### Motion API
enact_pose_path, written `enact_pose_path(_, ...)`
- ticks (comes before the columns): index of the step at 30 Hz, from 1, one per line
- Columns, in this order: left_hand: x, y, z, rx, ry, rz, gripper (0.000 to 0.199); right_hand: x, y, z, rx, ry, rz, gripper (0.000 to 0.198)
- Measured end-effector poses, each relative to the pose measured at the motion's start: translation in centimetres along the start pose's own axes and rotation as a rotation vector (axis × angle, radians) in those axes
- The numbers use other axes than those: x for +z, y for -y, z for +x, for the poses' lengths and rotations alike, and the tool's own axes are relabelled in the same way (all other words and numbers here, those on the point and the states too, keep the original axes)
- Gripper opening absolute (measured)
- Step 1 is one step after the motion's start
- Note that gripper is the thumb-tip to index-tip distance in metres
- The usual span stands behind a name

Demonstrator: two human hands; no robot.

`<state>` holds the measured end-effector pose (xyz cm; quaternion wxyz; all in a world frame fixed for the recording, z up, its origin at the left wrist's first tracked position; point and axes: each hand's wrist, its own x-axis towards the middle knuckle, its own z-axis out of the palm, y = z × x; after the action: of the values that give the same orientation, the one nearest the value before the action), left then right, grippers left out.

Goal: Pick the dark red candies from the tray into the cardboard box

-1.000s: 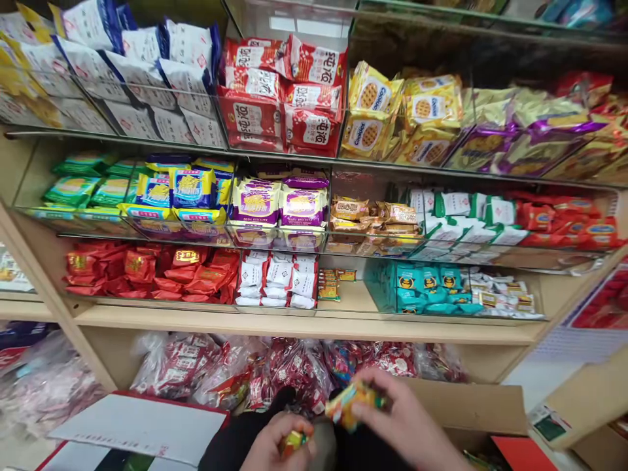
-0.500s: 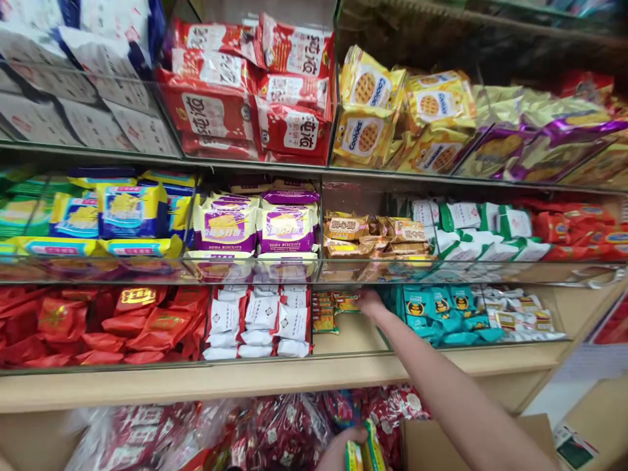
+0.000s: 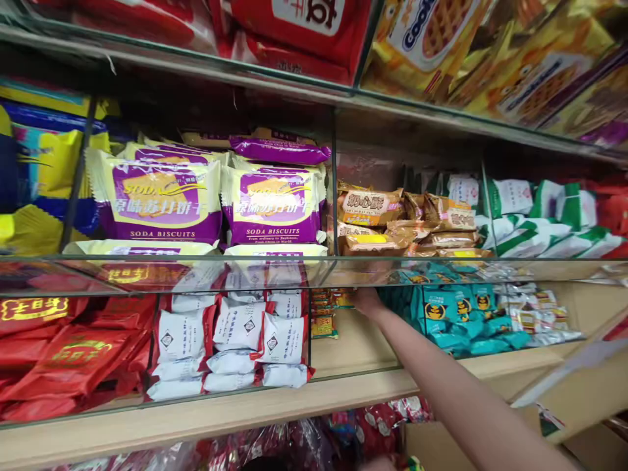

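Note:
My right hand (image 3: 367, 302) reaches deep into a lower-shelf compartment, its fingertips by a small stack of orange, yellow and green snack packets (image 3: 324, 325). Its fingers are turned away and shadowed, so their grip does not show. At the bottom edge, only a blurred sliver of my left hand (image 3: 380, 464) is visible, with a bit of the yellow-green snack packets (image 3: 415, 463) beside it. The earlier frame shows this hand closed around these packets. Bare wooden shelf board (image 3: 350, 347) shows under my right wrist.
White-and-red packets (image 3: 235, 327) fill the compartment to the left, teal packets (image 3: 446, 320) the one to the right. Above are purple soda biscuits (image 3: 272, 203) and brown wrapped biscuits (image 3: 370, 206). A glass strip (image 3: 275, 273) runs above my right arm. A cardboard box (image 3: 436, 445) stands below.
The view has moved closer to the shelves and lower shelf items appear larger. My right hand stays in the same compartment. My left hand has dropped almost out of the picture.

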<state>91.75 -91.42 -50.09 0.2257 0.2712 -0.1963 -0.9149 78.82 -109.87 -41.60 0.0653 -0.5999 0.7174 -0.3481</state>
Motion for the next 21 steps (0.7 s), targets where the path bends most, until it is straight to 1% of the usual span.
enact_pose_path(2, -0.4, -0.5, -0.3, 0.01, -0.002, -0.008, 0.023, -1.9, 1.1, -1.3, 0.003, -0.003, 0.014, 0.052)
enact_pose_path(3, -0.6, -0.8, -0.8, 0.016, -0.003, -0.015, 0.021, -3.0, 1.7, -2.6, 0.004, -0.008, 0.018, 0.045)
enact_pose_path(4, -0.8, -1.1, -1.4, 0.018, -0.002, -0.025, 0.019, -4.2, 2.1, -4.4, -0.006, -0.011, 0.033, 0.037)
enact_pose_path(6, -1.0, -1.9, -3.2, 0.029, -0.025, -0.053, 0.02, -6.4, 2.7, -9.3, -0.035, 0.003, 0.097, 0.021)
enact_pose_path(7, -0.8, -2.3, -4.0, 0.041, -0.058, -0.067, 0.022, -7.1, 2.8, -12.2, -0.065, 0.037, 0.206, 0.019)
enact_pose_path(8, -0.6, -2.6, -4.8, 0.067, -0.111, -0.079, 0.023, -7.5, 2.8, -15.0, -0.032, 0.095, 0.312, 0.019)
enact_pose_path(10, 0.1, -3.0, -5.9, 0.122, -0.218, -0.081, 0.022, -7.5, 2.6, -20.0, 0.093, 0.23, 0.541, 0.023)
enact_pose_path(12, 0.7, -3.1, -6.4, 0.175, -0.273, -0.056, 0.02, -6.7, 2.2, -23.1, 0.168, 0.346, 0.708, 0.026)
enact_pose_path(13, 0.8, -2.9, -6.4, 0.193, -0.277, -0.039, 0.019, -6.2, 2.0, -24.0, 0.177, 0.37, 0.745, 0.025)
enact_pose_path(15, 0.9, -2.6, -6.3, 0.218, -0.267, 0.011, 0.02, -5.4, 1.5, -24.6, 0.181, 0.354, 0.746, 0.02)
enact_pose_path(17, 0.7, -2.5, -6.1, 0.232, -0.242, 0.076, 0.023, -5.0, 1.1, -24.5, 0.205, 0.304, 0.753, 0.02)
enact_pose_path(19, 0.6, -2.6, -6.2, 0.247, -0.201, 0.165, 0.026, -4.9, 0.7, -24.5, 0.259, 0.243, 0.822, 0.024)
enact_pose_path(21, 0.6, -2.8, -6.3, 0.272, -0.148, 0.273, 0.026, -4.7, 0.3, -24.8, 0.328, 0.157, 0.895, 0.027)
